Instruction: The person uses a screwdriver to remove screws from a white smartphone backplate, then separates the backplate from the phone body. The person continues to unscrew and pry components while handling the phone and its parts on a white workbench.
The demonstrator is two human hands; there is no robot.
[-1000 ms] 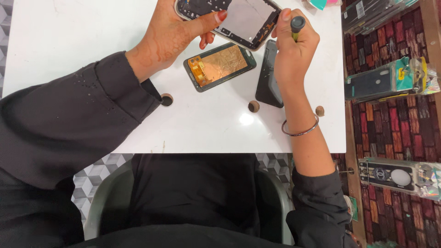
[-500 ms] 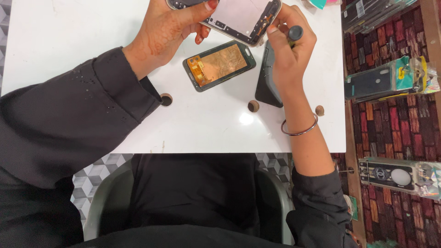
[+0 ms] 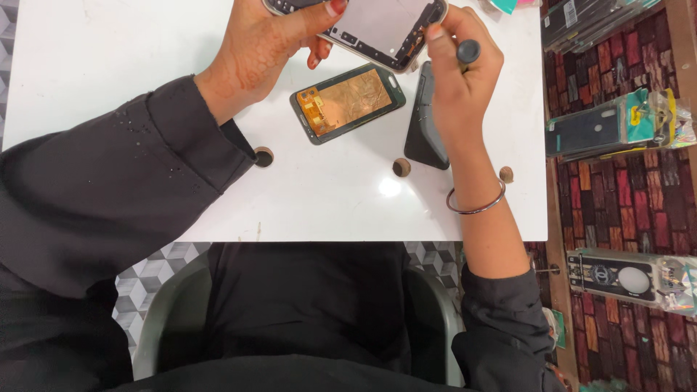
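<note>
My left hand [image 3: 265, 43] holds an opened phone frame [image 3: 377, 29] up near the top edge of the view, thumb across its upper side. My right hand [image 3: 457, 80] grips a dark-handled screwdriver [image 3: 467, 52], its tip hidden at the frame's right end. Below the frame, a detached phone screen [image 3: 348, 101] with a coppery back lies on the white table [image 3: 145, 65]. A dark back cover [image 3: 425, 131] lies under my right hand.
Small brown round pieces [image 3: 401, 167] [image 3: 506, 174] and a dark hole [image 3: 263, 156] mark the table. Packaged phone cases [image 3: 617, 127] [image 3: 632, 279] lie on the patterned red floor to the right. My lap and a grey chair [image 3: 167, 319] sit below the table edge.
Both hands and the phone frame have shifted up toward the top edge. The screwdriver hand has closed in on the frame's right end.
</note>
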